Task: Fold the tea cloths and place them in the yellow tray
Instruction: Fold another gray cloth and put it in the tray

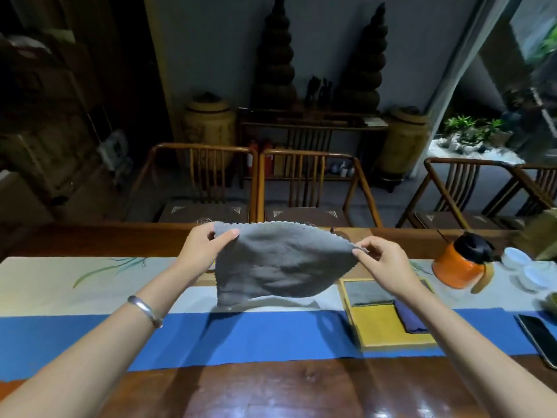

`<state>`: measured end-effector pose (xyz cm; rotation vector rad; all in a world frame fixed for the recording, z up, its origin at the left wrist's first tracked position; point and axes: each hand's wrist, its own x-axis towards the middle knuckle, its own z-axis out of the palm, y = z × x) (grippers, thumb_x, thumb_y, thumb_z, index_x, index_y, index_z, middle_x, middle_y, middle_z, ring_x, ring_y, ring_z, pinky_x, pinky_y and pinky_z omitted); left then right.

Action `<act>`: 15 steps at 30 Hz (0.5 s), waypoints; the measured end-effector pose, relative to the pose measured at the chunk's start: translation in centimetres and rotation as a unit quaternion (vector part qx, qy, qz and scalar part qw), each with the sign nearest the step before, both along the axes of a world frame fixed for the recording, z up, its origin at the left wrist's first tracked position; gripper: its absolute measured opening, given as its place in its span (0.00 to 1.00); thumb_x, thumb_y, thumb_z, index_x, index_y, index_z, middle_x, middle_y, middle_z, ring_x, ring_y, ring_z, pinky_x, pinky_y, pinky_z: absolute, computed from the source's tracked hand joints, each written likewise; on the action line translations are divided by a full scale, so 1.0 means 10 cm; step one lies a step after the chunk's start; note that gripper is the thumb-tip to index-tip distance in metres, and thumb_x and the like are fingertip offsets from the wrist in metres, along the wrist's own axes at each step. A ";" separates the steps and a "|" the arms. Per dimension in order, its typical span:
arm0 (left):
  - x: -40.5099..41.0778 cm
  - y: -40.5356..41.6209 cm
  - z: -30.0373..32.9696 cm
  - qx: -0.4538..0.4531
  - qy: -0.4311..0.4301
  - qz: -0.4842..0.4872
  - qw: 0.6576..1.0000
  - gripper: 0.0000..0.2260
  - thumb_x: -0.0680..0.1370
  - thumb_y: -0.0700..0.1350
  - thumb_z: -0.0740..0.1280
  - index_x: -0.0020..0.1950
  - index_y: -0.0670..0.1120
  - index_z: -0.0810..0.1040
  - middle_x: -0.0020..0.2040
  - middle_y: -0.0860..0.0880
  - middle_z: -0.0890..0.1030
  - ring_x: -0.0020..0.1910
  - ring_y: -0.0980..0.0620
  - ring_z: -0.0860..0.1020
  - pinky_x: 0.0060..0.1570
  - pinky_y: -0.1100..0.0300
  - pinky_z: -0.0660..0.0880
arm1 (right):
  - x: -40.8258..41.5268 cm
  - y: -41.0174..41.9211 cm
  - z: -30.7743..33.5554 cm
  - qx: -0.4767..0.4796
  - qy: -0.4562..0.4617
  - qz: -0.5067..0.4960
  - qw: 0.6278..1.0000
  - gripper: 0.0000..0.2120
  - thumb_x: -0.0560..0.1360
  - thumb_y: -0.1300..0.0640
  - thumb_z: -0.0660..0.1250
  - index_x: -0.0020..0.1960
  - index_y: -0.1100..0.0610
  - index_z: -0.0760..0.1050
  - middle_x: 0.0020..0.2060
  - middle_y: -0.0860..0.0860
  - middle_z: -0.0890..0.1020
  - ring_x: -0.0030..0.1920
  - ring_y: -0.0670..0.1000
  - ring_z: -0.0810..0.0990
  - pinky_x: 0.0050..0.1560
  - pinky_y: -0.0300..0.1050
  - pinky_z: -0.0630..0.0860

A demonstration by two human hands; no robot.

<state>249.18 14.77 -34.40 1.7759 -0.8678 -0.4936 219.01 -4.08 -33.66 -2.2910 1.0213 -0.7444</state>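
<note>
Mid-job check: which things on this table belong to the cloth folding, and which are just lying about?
Job:
- grey cloth, held up by left hand and right hand
- yellow tray
- folded grey cloth and folded blue cloth in it

Lying about:
- orange pot
- white cups
- phone

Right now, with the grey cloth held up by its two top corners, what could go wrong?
1. Both hands, left and right, pinch only the corners of the grey tea cloth; a slip could drop it unfolded.
2. The yellow tray already holds a grey cloth and a dark blue cloth, so space looks tight.
3. The orange teapot stands near the right hand.
</note>
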 end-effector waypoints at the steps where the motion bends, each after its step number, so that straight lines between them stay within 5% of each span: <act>1: 0.01 0.05 -0.12 0.018 0.013 -0.009 1.000 0.12 0.75 0.52 0.70 0.35 0.47 0.80 0.32 0.54 0.80 0.32 0.61 0.75 0.35 0.65 0.70 | 0.00 0.01 -0.09 0.017 0.023 0.022 0.999 0.04 0.74 0.56 0.69 0.40 0.50 0.78 0.36 0.43 0.81 0.41 0.45 0.78 0.40 0.41 0.72; 3: 0.01 0.19 -0.40 0.060 0.059 -0.040 0.996 0.11 0.75 0.49 0.70 0.39 0.42 0.81 0.38 0.44 0.83 0.38 0.55 0.78 0.41 0.57 0.71 | -0.04 0.06 -0.29 0.060 0.075 0.063 0.993 0.06 0.74 0.56 0.68 0.39 0.51 0.77 0.33 0.44 0.79 0.37 0.43 0.76 0.38 0.39 0.70; 5: -0.02 0.38 -0.69 0.101 0.116 -0.082 0.985 0.08 0.76 0.46 0.71 0.44 0.42 0.83 0.42 0.46 0.85 0.43 0.51 0.81 0.46 0.59 0.74 | -0.10 0.15 -0.52 0.122 0.113 0.099 0.981 0.07 0.73 0.59 0.68 0.37 0.54 0.76 0.32 0.48 0.78 0.36 0.44 0.76 0.37 0.43 0.69; 10: -0.20 0.85 -1.33 0.175 0.176 -0.121 0.961 0.12 0.75 0.38 0.71 0.32 0.44 0.76 0.30 0.52 0.75 0.32 0.57 0.72 0.32 0.67 0.66 | -0.36 0.42 -1.08 0.255 0.181 0.145 0.939 0.12 0.68 0.64 0.68 0.30 0.52 0.71 0.27 0.46 0.73 0.32 0.40 0.70 0.36 0.43 0.66; 15: -0.29 1.03 -1.72 0.225 0.215 -0.111 0.944 0.10 0.75 0.36 0.70 0.34 0.42 0.76 0.29 0.51 0.71 0.29 0.58 0.67 0.30 0.69 0.63 | -0.46 0.60 -1.51 0.314 0.235 0.155 0.907 0.11 0.67 0.54 0.67 0.30 0.51 0.67 0.27 0.45 0.73 0.32 0.43 0.71 0.36 0.44 0.64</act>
